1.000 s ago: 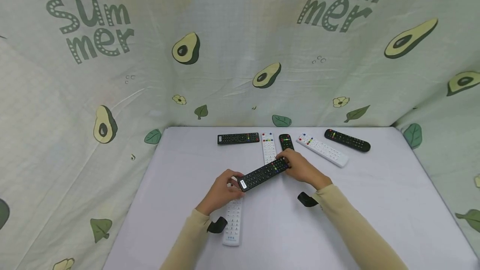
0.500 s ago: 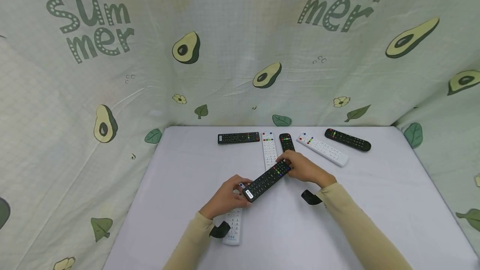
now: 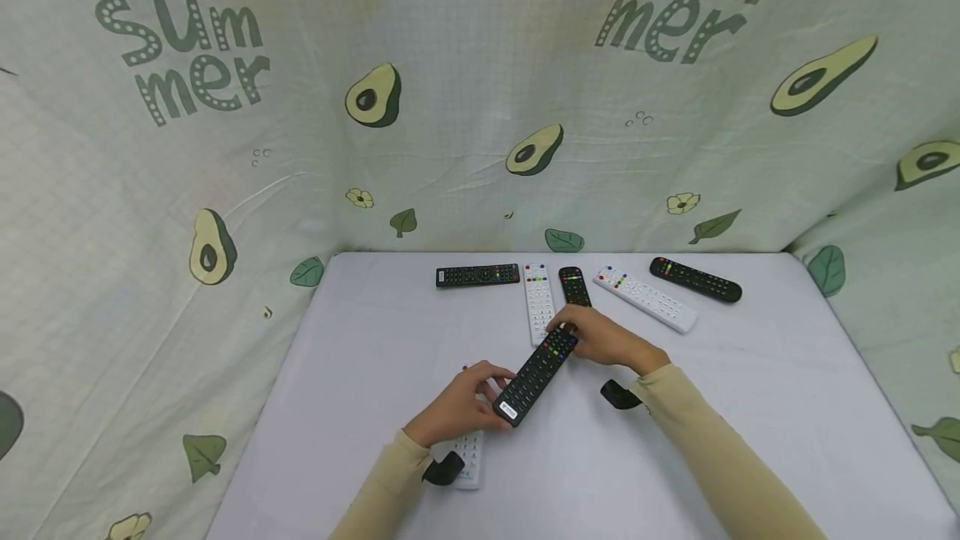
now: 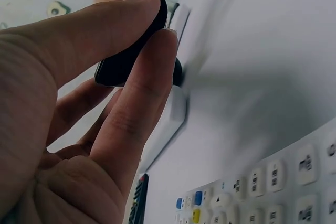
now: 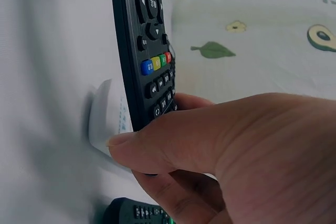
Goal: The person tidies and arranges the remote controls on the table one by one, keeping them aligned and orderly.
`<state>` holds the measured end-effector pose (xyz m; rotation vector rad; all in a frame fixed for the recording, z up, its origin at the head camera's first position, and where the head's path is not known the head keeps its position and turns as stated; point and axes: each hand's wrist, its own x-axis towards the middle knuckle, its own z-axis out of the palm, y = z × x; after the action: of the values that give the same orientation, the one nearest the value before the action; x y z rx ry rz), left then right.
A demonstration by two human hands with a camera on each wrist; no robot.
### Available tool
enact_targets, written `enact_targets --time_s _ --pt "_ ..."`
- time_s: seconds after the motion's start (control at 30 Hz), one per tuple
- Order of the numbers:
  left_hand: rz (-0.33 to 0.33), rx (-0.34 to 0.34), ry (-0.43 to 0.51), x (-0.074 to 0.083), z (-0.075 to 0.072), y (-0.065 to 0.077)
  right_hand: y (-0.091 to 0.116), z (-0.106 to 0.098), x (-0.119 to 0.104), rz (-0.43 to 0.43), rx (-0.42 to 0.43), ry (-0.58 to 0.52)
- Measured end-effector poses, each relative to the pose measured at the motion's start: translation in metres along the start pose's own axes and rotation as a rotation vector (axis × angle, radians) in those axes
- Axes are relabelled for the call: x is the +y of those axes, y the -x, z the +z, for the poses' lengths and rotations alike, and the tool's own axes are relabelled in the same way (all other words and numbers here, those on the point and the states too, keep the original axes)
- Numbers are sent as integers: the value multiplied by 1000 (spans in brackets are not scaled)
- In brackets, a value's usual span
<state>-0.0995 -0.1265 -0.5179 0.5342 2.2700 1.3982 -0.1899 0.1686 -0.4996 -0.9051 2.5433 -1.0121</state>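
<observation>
Above the white table (image 3: pixel 375 323), a black remote (image 3: pixel 536 378) aslant in the pinch of left hand (image 3: pixel 459 403) and right hand (image 3: pixel 602 337).

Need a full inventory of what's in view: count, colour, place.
Held remote: 1, black, between both hands
Black remotes: 3, black, table's far side
Far white remotes: 2, white, far side
Near white remote: 1, white, by left wrist
Table: 1, white, under remotes
Printed cloth: at least 1, pale with green prints, behind table
Wrist devices: 2, black, one per wrist
Sleeves: 2, beige, forearms
Left hand: 1, pinching near end
Right hand: 1, pinching far end
</observation>
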Motion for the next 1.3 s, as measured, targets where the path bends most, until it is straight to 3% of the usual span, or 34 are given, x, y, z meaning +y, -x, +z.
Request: enact_targets --time_s 0.43,0.77,0.9,1.13,1.3 --pt "11 -23 -23 -1 13 7 -2 9 -2 -56 -34 23" --pt "-26 -23 -52 -2 21 15 -5 20 -4 -127 -42 15" --pt "-48 -35 -65 -1 23 19 -6 24 -7 -127 -54 22" --pt "-7 -43 -54 -2 30 25 -6 28 -11 -74 -90 1" --pt "-21 -44 -43 -5 36 27 -7 33 -10 -70 -102 -5"
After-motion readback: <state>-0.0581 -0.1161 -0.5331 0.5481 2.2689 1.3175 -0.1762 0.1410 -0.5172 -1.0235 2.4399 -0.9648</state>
